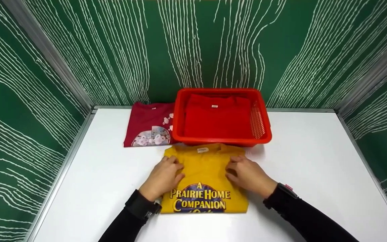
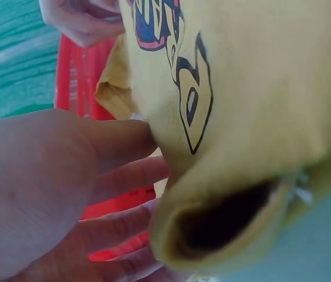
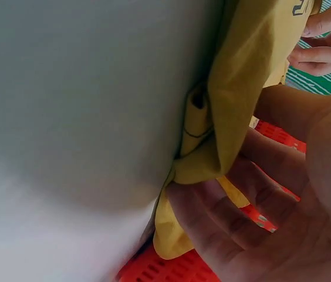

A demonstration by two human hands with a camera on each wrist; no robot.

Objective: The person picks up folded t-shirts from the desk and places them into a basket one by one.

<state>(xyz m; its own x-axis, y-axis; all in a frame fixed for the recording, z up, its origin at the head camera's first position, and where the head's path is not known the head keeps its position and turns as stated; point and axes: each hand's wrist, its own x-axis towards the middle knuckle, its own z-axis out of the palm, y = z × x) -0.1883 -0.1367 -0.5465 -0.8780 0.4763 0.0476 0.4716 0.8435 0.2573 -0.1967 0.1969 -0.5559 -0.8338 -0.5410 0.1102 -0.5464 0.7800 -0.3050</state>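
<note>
A yellow T-shirt [image 1: 203,168], folded into a rectangle, lies print-up on the white table, its collar toward the red basket. My left hand [image 1: 163,176] grips the shirt's left side, and my right hand [image 1: 249,173] grips the right side. The left wrist view has the left thumb on the yellow cloth [image 2: 253,106], with the fingers behind its edge beside a rolled opening. In the right wrist view, thumb and fingers of the right hand [image 3: 306,194] pinch layered folds of the cloth [image 3: 236,106].
Directly behind the yellow shirt stands a red plastic basket [image 1: 176,117] with a folded red shirt [image 1: 217,121] inside. Left of it lies a folded dark red shirt [image 1: 143,121] with a floral print. Green walls with white lines [image 1: 287,30] enclose the white table [image 1: 314,161].
</note>
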